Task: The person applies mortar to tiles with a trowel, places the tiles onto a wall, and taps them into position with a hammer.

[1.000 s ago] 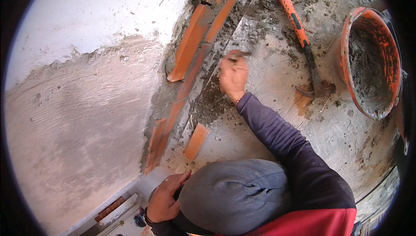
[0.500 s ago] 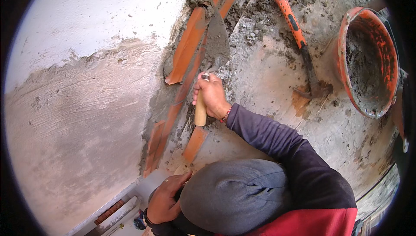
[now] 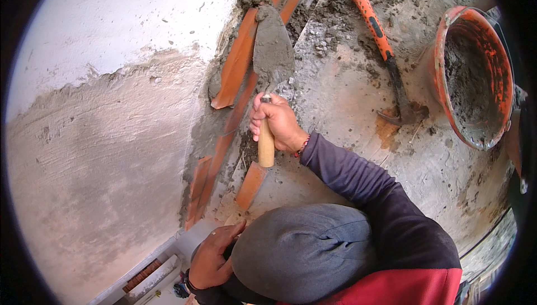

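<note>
My right hand (image 3: 279, 123) is wrapped around the wooden handle of a trowel (image 3: 273, 47). The blade is smeared with grey mortar, and its tip points toward the far end of a row of orange bricks (image 3: 238, 61). On its left side the blade overlaps the edge of the nearest brick, close to a lump of mortar (image 3: 254, 0). My left hand (image 3: 215, 256) rests against a rounded dark grey cloth shape (image 3: 302, 252), which looks like my bent knee. Its thumb and fingers are apart, partly hidden by the cloth, with nothing visible in them.
A plastered wall (image 3: 112, 137) runs along the left, above the bricks. An orange-handled hammer (image 3: 386, 53) lies on the floor to the right, beside an orange bucket (image 3: 439, 81) containing mortar. A loose brick piece (image 3: 251, 186) sits below the trowel handle. Mortar crumbs litter the far floor.
My right hand has shifted slightly right and nearer. The trowel blade has turned, its face now showing more broadly, and it overlaps the brick edge. My left hand has hardly moved.
</note>
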`<state>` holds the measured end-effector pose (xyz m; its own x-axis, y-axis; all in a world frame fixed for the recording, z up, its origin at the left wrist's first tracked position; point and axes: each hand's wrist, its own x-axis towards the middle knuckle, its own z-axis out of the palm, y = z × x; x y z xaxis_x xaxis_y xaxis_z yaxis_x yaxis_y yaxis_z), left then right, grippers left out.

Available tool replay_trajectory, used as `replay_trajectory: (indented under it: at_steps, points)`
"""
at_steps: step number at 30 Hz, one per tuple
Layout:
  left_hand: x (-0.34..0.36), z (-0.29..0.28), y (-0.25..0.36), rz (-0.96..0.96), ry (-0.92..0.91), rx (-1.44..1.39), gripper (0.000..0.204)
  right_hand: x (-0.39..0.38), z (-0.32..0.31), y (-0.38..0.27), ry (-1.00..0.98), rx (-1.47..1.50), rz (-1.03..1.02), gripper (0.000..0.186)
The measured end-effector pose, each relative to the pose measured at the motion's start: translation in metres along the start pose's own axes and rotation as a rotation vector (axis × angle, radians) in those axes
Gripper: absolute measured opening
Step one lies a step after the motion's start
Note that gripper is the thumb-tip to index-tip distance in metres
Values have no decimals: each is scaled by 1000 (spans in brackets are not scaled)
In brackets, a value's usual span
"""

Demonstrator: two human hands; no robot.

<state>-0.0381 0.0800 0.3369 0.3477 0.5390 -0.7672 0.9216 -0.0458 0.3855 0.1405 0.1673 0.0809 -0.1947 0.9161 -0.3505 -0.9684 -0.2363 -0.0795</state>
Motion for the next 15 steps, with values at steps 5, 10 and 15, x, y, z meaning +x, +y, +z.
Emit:
replay_trajectory:
  at_steps: [5,10,15]
  points:
    - [0,1,0,-2,12,-11,56,-4,-26,-13,-302,34,32,13]
    - [1,2,3,-27,18,-6,55,-21,-30,-24,-212,-87,-169,13]
    - [2,1,9,-22,18,8,54,-23,-27,5,274,-422,-823,9]
